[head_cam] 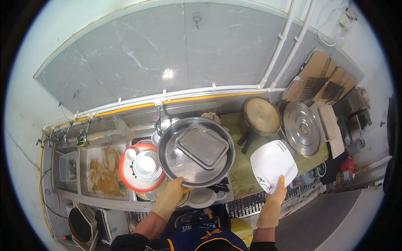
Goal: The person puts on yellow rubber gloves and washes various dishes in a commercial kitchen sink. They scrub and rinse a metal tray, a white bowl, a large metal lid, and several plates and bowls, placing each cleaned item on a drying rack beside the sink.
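My left hand (169, 196), in a tan rubber glove, grips the near rim of a large round steel basin (195, 179). Inside the basin lies a rectangular metal tray (202, 144), tilted against its far wall. A square white plate (273, 163) with printed decoration is in my right hand (274, 204), gloved the same way, pinched by its near edge. Left of the basin, a red-rimmed enamel dish (124, 171) carries white bowls (146, 165) and a small white cup (130, 154). An oval pale dish (201, 198) sits below the basin's near edge.
At left, a sink compartment (106, 172) holds murky brown water and scraps; a clear plastic tub (67, 166) stands beyond. A faucet (157, 120) rises behind the basin. On the greenish board (243, 178) are a handled pot (263, 116) and a round steel lid (302, 128).
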`<action>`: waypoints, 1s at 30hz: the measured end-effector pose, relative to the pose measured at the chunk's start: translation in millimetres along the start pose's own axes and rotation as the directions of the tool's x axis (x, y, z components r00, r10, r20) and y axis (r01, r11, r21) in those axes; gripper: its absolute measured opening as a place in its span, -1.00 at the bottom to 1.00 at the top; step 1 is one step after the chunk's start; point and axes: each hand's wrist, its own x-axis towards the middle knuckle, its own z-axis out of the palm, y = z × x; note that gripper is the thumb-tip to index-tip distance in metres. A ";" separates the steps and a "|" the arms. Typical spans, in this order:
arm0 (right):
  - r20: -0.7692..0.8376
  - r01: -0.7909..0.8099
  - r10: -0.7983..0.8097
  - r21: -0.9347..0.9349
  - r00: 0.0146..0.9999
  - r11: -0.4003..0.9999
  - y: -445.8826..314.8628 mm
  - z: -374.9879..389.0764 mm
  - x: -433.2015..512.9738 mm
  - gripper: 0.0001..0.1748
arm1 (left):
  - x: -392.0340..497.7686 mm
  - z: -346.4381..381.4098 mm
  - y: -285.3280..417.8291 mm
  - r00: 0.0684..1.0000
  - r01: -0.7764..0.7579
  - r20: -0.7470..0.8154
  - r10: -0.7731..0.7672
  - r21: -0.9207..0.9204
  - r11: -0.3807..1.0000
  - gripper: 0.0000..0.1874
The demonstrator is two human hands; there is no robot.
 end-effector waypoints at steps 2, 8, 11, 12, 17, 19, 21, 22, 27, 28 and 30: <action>-0.001 0.035 -0.035 -0.022 0.999 0.999 -2.1 0.3 -1.6 -0.27 | -3.0 1.7 -17.5 0.999 0.010 0.047 -0.007 -0.066 0.998 -0.56; 0.056 -0.021 0.022 -0.029 0.998 0.999 -17.3 4.9 -0.5 -0.18 | -21.1 -3.2 -12.5 0.992 -0.022 0.114 0.049 -0.228 0.973 -0.48; 0.103 0.006 -0.001 -0.046 0.995 0.999 -20.6 6.8 3.8 -0.15 | -32.3 -13.8 38.9 0.976 0.210 0.111 -0.188 -0.245 0.946 -0.45; 0.095 -0.002 0.006 -0.045 0.996 0.999 -21.3 6.5 4.6 -0.14 | -36.0 -16.5 60.0 0.951 0.308 0.101 -0.292 -0.241 0.920 -0.44; 0.080 -0.005 0.000 0.063 0.997 0.998 -34.2 -0.1 2.6 -0.18 | -34.0 -18.3 133.9 0.827 0.558 0.050 -0.560 -0.197 0.806 -0.40; 0.026 0.046 -0.049 0.102 0.998 0.994 -48.4 -2.3 1.7 -0.22 | -23.8 -11.0 144.3 0.918 0.393 0.135 -0.373 -0.185 0.901 -0.42; -0.030 0.076 -0.073 0.104 0.997 0.992 -64.6 -2.4 2.0 -0.29 | -12.0 -0.4 149.7 0.969 0.153 0.232 -0.088 -0.279 0.948 -0.45; 0.003 0.139 -0.140 0.120 0.990 0.983 -71.2 -2.0 2.0 -0.29 | -5.3 5.1 151.8 0.964 0.038 0.260 0.055 -0.337 0.941 -0.46; -0.003 0.247 -0.247 0.075 0.969 0.966 -86.8 -2.8 1.4 -0.24 | 65.6 60.2 172.4 0.847 0.478 0.474 -0.243 -0.474 0.739 -0.49; 0.014 0.250 -0.252 0.104 0.968 0.963 -85.3 -3.9 1.4 -0.23 | 83.2 76.0 174.0 0.856 0.412 0.498 -0.142 -0.489 0.769 -0.50; 0.012 0.231 -0.233 0.105 0.972 0.967 -80.2 -5.1 4.3 -0.23 | 116.6 116.2 174.2 0.846 0.365 0.528 -0.075 -0.470 0.804 -0.53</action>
